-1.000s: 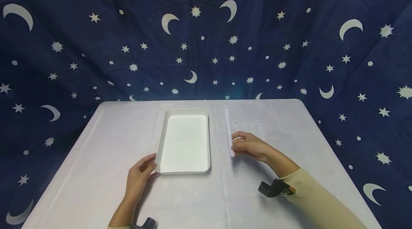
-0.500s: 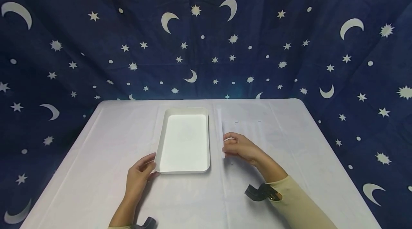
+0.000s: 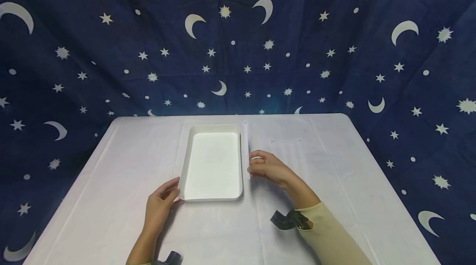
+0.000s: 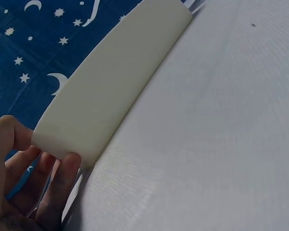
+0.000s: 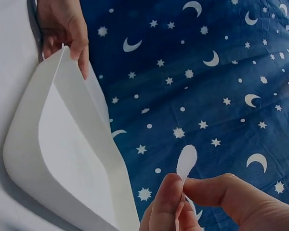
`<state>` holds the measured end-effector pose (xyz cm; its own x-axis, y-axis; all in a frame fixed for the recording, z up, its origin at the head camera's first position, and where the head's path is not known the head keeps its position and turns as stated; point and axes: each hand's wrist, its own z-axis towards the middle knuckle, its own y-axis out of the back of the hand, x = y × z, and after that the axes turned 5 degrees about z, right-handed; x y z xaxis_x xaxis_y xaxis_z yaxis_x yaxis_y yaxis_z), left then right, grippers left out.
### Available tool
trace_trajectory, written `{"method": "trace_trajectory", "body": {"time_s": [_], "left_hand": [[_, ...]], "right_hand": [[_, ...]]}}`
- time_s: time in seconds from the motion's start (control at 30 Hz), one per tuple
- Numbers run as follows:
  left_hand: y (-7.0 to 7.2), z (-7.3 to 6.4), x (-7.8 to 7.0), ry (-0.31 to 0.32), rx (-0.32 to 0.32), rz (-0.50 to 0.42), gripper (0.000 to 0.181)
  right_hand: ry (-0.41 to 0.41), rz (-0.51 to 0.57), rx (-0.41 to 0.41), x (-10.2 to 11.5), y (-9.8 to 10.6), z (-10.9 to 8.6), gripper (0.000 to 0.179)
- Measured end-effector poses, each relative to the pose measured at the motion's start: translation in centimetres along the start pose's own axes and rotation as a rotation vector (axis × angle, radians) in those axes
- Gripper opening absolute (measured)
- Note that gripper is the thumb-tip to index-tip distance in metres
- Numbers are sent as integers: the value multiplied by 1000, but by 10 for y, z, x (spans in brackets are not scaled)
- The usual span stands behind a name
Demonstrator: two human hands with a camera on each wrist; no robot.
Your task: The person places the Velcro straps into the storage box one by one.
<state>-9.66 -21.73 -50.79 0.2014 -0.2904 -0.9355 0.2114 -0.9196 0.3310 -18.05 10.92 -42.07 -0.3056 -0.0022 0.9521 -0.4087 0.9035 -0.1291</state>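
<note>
R hand (image 3: 272, 170) pinches the white strip (image 3: 246, 143), brings it left to ctr frame, now just beside the white tray (image 3: 212, 165) — gap's nearly gone, so prob. a near line-up, contact unclear; L hand (image 3: 161, 200), lower L of ctr, stays clamped on tray's near corner

The head camera looks forward and down from farthest off: white tray (image 3: 212, 165) just below centre, my left hand (image 3: 160, 203) at lower left, my right hand (image 3: 272, 169) right of centre, starry backdrop (image 3: 238, 25) across the top. The left wrist camera views the tray's outer wall at close range, my left hand at lower left. The tilted right wrist camera faces past my right hand, near at lower right, across the tray toward my left hand, upper left. All three views share tray, left hand and backdrop.
</note>
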Motion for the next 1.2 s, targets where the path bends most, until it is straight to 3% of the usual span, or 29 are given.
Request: {"method": "trace_trajectory", "body": {"time_s": [1.2], "left_hand": [[0,1,-1,-9,23,-21,39]], "right_hand": [[-69,58,42,-9,-50,32,42]]}}
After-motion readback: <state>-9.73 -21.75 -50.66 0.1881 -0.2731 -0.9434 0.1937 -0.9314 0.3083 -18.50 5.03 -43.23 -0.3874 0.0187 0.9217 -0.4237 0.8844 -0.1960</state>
